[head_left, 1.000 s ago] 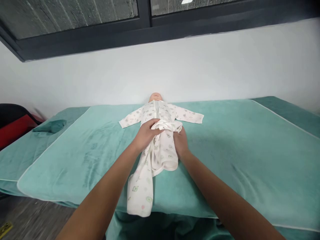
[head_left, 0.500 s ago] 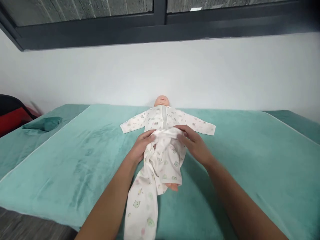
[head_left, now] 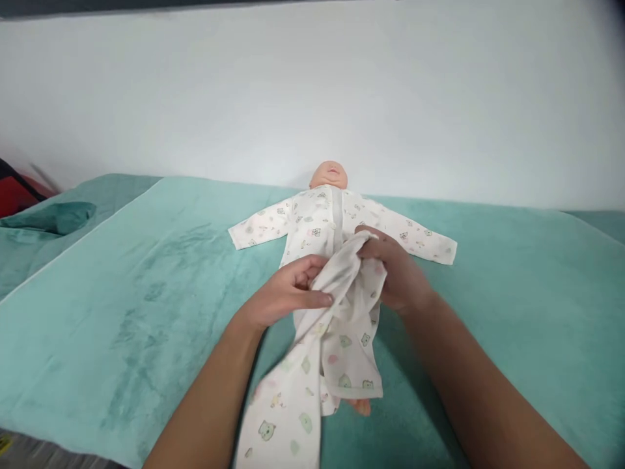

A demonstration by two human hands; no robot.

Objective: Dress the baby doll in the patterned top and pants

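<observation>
A baby doll (head_left: 329, 174) lies on its back, head against the wall, in a white printed baby top (head_left: 307, 228) with both sleeves spread out. Over its lower body are matching printed baby pants (head_left: 344, 352), bunched at the waistband. One pant leg covers a leg of the doll, whose foot (head_left: 361, 406) pokes out below; the other pant leg stretches toward me. My left hand (head_left: 288, 290) pinches the bunched cloth between thumb and fingers. On the other side, my right hand (head_left: 395, 267) is closed on the raised waistband. The doll's other leg is hidden.
Teal plush cloth (head_left: 146, 306) covers the bed beneath the doll. A white wall (head_left: 312, 91) rises right behind it. At the far left are a teal cushion-like piece (head_left: 53, 217) and a red and black object (head_left: 17, 189).
The view has tilted down and come closer. My right hand has lifted the waistband and bunched it; my left hand has shifted its pinch on the cloth. The doll still lies flat.
</observation>
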